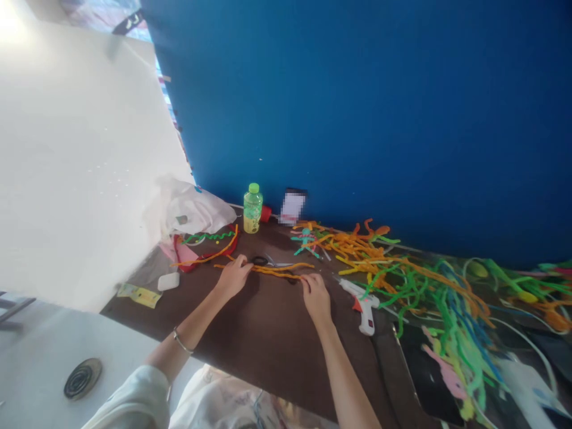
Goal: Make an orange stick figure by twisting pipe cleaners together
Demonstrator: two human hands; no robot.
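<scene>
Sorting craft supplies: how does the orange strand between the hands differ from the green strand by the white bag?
The orange strand runs nearly straight, held by the left hand and right hand; the green strand is wavy and untouched. Both are fuzzy and lie on the brown table.

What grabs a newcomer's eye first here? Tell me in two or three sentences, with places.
A big blue wall fills the back; below it a tangled heap of pipe cleaners, orange and green, sprawls over the right side of the table. At the centre the left hand and right hand hold an orange pipe cleaner stretched between them, a white glue gun lying just to their right.
</scene>
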